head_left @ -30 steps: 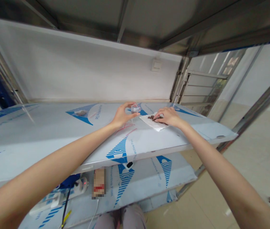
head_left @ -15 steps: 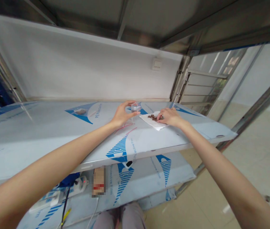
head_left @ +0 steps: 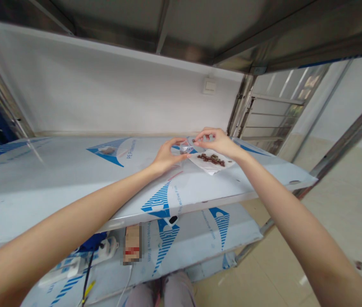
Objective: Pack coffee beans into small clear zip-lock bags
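Currently working at a steel rack, both hands raised over the upper shelf (head_left: 56,170), which is covered in blue-and-white printed protective film. The left hand (head_left: 168,157) is gripping a small clear plastic bag (head_left: 184,148) between thumb and fingertips, holding it up with its mouth apparently toward the other hand, though the opening is too small to make out for certain. The right hand (head_left: 217,142) is hovering just beside the bag, thumb and forefinger pinched together on a small brown piece (head_left: 193,140), its other fingers loosely curled. Directly below the right hand, a cluster of similar brown pieces (head_left: 211,160) is lying on a white paper napkin (head_left: 211,167), which is resting flat on the film, close by the bag but not touching it. What the pieces are cannot be told at this size. Below the upper shelf, a lower shelf (head_left: 206,238) is carrying a white power strip (head_left: 104,251), a black cable (head_left: 88,273) and a pixelated box (head_left: 132,244). A white switch plate (head_left: 210,86) is sitting on the wall behind the rack, a metal window grille (head_left: 273,115) is showing to the right, and pale floor tiles (head_left: 343,213) are spreading beneath, with the person's trouser-clad knees (head_left: 161,292) at the bottom edge of view.
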A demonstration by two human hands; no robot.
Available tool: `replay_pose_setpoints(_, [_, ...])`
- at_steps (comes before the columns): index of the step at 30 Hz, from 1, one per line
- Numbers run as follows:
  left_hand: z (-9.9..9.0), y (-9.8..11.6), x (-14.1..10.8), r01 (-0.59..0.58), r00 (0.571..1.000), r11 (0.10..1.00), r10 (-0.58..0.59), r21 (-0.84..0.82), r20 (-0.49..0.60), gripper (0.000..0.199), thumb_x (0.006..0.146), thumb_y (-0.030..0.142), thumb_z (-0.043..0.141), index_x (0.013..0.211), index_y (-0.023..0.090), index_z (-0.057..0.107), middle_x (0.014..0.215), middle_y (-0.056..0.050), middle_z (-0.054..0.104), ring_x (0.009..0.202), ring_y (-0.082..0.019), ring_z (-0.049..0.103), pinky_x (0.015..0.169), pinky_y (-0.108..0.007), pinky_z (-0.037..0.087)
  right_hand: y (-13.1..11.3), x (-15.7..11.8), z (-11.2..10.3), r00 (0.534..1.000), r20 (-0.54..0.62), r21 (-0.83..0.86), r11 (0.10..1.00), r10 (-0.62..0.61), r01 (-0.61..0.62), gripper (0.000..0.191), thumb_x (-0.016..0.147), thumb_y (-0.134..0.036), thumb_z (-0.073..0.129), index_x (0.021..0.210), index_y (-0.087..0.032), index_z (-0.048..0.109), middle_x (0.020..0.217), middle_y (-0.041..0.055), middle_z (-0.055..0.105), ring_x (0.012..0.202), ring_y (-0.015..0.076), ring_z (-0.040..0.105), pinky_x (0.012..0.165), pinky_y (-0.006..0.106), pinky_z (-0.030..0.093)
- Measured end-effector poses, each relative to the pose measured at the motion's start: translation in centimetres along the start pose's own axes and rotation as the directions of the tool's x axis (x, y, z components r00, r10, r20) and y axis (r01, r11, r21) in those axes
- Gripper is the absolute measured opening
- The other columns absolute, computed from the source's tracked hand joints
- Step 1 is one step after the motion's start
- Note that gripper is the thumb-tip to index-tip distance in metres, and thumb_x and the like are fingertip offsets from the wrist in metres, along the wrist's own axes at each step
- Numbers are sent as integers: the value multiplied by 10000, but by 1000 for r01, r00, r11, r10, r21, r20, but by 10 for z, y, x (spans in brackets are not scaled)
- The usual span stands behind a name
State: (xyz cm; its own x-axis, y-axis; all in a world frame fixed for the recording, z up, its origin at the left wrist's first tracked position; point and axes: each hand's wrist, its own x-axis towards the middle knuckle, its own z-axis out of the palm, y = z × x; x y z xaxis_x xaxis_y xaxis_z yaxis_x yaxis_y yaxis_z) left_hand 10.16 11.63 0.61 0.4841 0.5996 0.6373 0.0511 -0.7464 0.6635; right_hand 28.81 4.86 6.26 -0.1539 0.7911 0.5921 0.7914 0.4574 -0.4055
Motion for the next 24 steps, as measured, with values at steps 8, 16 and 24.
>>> replay_pose_setpoints(8, [1, 2, 1, -22, 1000, 999, 22, -32, -1, 479, 626, 363, 731, 1053, 187, 601, 1123, -78, 647, 1068, -225, 571, 979, -390, 381, -5, 1, 10, 993, 112, -41, 999, 32, -27, 174, 726, -356, 650, 810, -213, 705, 869, 25, 669, 801, 169, 569, 721, 294, 396])
replay_pose_setpoints(16, [0, -1, 2, -7, 1000, 999, 6, -38, -9, 460, 632, 329, 735, 1052, 199, 601, 1125, -69, 646, 1080, -220, 564, 993, -397, 374, 0, -3, 1, 998, -55, -176, 984, 30, -39, 218, 792, -368, 581, 848, -207, 717, 876, 38, 687, 783, 173, 562, 702, 291, 384])
replay_pose_setpoints(24, [-2, 1, 1, -2, 1000, 999, 1, -36, -17, 427, 655, 293, 722, 1049, 181, 602, 1118, -81, 646, 1064, -205, 573, 1002, -399, 366, 46, -19, 1, 918, 41, -653, 706, 395, -274, 168, 762, -335, 609, 839, -251, 733, 940, 68, 700, 886, 271, 596, 782, 382, 366])
